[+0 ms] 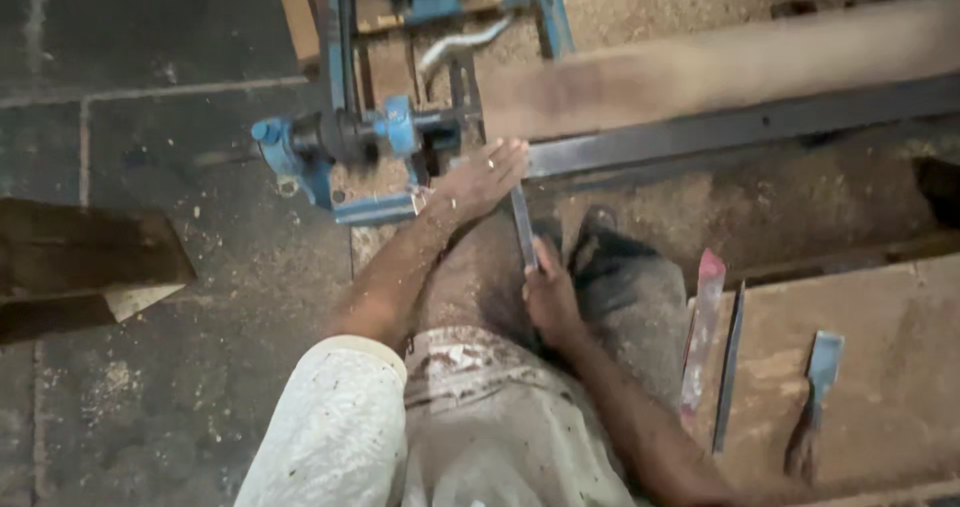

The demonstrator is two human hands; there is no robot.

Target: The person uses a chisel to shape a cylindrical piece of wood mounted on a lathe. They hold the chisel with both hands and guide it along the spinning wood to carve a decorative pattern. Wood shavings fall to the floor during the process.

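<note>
While I look down through the head camera, I see my right hand (550, 302) closed tight around the low end of a long flat metal chisel (523, 229); the chisel is the thing in hand, and it sits right in the middle of the view, between my two hands. Its long line runs almost straight away from me, up the picture and leaning a tiny bit left; the handle end is near my body and the working end points away, toward the round wooden log (720, 67) held in the blue lathe (345, 137). My left hand (478, 180) is the nearer one to that far end; it lies open and flat, fingers spread, pressing on the blade where it meets the dark metal rail (740, 127); it holds nothing shut inside it. The log lies long from left to right, so the chisel crosses it almost square; the log looks blurry, as if spinning, but I cannot be sure. I cannot see the very tip of the chisel; my left hand hides it. On my right a wooden desk (880, 367) carries more tools, well apart from both hands: a red-wrapped tool (702, 327), a thin dark blade (730, 367) and a blue-bladed chisel (818, 387); sawdust covers the floor (150, 167).
</note>
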